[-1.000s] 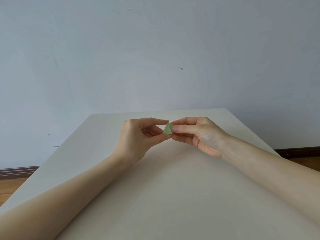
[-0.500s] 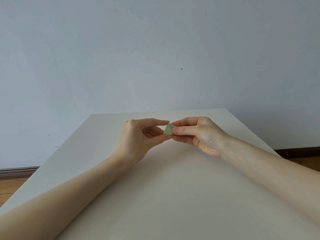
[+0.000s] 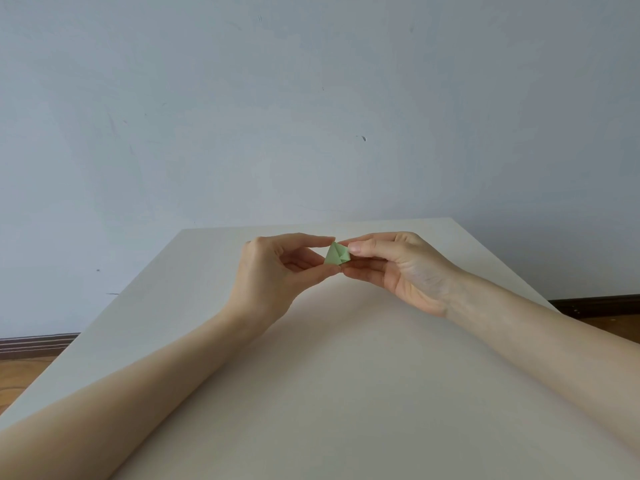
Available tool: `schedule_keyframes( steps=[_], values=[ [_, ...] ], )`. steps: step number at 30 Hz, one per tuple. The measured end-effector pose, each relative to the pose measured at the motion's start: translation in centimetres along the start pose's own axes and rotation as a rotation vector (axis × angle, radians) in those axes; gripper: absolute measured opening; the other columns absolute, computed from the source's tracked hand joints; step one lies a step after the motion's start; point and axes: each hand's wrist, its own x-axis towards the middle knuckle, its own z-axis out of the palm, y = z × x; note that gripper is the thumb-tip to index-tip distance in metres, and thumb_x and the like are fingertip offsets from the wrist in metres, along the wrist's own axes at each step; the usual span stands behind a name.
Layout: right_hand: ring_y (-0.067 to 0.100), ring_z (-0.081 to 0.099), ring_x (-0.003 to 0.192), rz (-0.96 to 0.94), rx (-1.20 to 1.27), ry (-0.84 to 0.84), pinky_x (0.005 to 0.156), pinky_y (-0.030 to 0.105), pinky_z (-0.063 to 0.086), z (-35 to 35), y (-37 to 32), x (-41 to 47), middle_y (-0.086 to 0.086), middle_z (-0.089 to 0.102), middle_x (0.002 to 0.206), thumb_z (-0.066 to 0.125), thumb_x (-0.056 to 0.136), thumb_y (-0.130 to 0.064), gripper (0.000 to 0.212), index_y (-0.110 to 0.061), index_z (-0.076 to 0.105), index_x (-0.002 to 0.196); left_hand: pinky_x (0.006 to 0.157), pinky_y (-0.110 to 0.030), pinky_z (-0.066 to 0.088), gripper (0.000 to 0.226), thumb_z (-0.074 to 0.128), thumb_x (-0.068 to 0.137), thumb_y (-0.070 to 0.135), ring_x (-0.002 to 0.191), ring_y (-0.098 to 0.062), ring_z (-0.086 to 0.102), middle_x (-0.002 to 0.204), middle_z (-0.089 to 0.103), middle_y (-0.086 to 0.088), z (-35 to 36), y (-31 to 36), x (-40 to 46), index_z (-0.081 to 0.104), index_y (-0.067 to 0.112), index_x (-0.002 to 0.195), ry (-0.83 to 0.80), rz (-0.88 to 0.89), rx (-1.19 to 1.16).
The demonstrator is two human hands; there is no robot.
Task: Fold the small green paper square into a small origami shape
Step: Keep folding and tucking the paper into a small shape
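Note:
The small green paper [image 3: 335,255] is folded into a tiny pointed shape with creased flaps and is held in the air above the table. My left hand [image 3: 277,271] pinches its left side between forefinger and thumb. From the right, my right hand [image 3: 391,265] pinches the other side, thumb on top and fingers underneath. Part of the paper is hidden behind the fingertips.
A pale beige table [image 3: 311,393] stretches under both forearms, its far edge close behind the hands. A grey-blue wall [image 3: 311,116] rises beyond it. Wooden floor [image 3: 20,372] shows at the lower left and far right.
The right thumb has drawn back slightly, so more of the green paper's creased face shows. Both hands stay in nearly the same place.

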Motion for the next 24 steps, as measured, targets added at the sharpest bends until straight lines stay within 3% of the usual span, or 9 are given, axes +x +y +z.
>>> schedule_keyframes(
  steps=[7, 15, 24],
  values=[
    [0.017, 0.07, 0.082, 0.008, 0.007, 0.013, 0.072, 0.022, 0.056, 0.03, -0.01, 0.01, 0.012, 0.073, 0.089, 0.06, 0.083, 0.001, 0.015, 0.005, 0.069, 0.094, 0.07, -0.027, 0.057, 0.025, 0.08, 0.07, 0.018, 0.06, -0.009, 0.067, 0.069, 0.073, 0.006, 0.03, 0.06, -0.03, 0.072, 0.03, 0.091, 0.007, 0.003, 0.014],
    [0.014, 0.07, 0.071, 0.01, -0.027, 0.044, 0.065, 0.019, 0.054, 0.1, 0.01, -0.06, 0.009, 0.073, 0.082, 0.061, 0.082, 0.002, 0.015, 0.005, 0.068, 0.094, 0.066, -0.017, 0.054, 0.027, 0.079, 0.07, 0.015, 0.063, -0.011, 0.069, 0.071, 0.074, 0.006, -0.02, -0.03, 0.0, 0.072, 0.027, 0.092, -0.007, 0.009, 0.009],
    [0.014, 0.069, 0.064, 0.008, -0.051, 0.09, 0.062, 0.018, 0.054, 0.18, 0.14, -0.04, 0.009, 0.073, 0.078, 0.064, 0.08, 0.003, 0.011, 0.003, 0.069, 0.09, 0.066, -0.015, 0.052, 0.028, 0.079, 0.071, 0.01, 0.065, -0.012, 0.07, 0.071, 0.074, 0.004, 0.11, -0.16, -0.01, 0.073, 0.024, 0.094, -0.023, 0.017, -0.006]
  ],
)
